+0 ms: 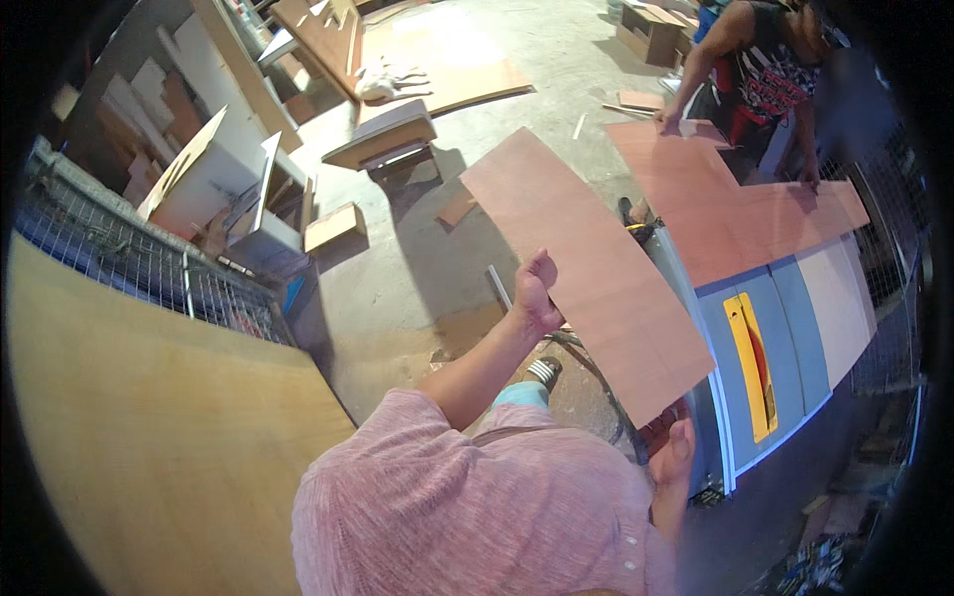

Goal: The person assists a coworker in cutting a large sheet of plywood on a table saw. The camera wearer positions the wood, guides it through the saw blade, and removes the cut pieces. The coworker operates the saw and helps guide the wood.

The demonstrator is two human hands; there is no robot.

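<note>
Item in hand: one long reddish-brown plywood panel [586, 268], carried flat and slightly tilted above the floor beside the saw table [785, 328]. The person's left hand [537, 293] is closed on the panel's long edge, thumb up over the top face; the right hand [679, 452] cups the near corner from beneath, fingers curled onto it. Step, as I judge it: the panel is lifted clear of the table and is being carried or turned, not yet set down anywhere; any next move would call for both grips kept firm and the far end swung wide of the co-worker. Beyond the right hand, on the table: one yellow blade insert [752, 363] set in the blue-grey top, and one larger reddish sheet [735, 209], notched in outline, lying across the far end. One co-worker's hand [668, 119] presses that sheet's far corner; the other rests near its right edge. Left of the left hand: one pale plywood sheet [149, 427] leaning close by, one wire-mesh fence [119, 248] behind it, and assorted board offcuts [333, 226] on the concrete floor [417, 268], too many to count.
</note>
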